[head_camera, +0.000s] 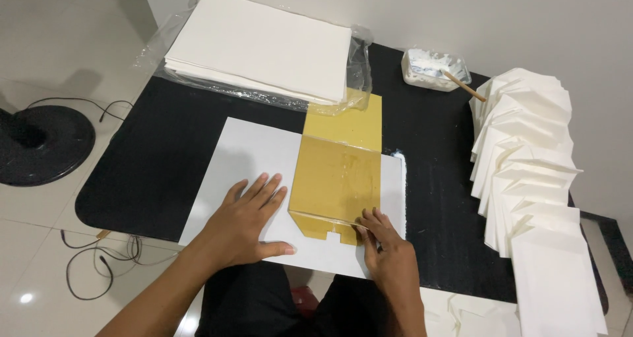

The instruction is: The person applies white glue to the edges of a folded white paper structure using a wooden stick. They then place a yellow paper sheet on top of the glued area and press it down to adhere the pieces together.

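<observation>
While left hand [247,221] flattens paper [250,155].

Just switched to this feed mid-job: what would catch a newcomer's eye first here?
The yellow-brown template in the middle, lying on a white sheet on the black table; the left hand presses flat on the sheet, the right hand fingers the template's near edge. Then the row of folded white envelopes on the right.

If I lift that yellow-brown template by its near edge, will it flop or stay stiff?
The yellow-brown flat template looks stiff: it lies flat with crisp edges, though a crease across it may hinge. Its glossy face probably slides easily on the white paper sheet. The right hand pinches its near edge.
</observation>
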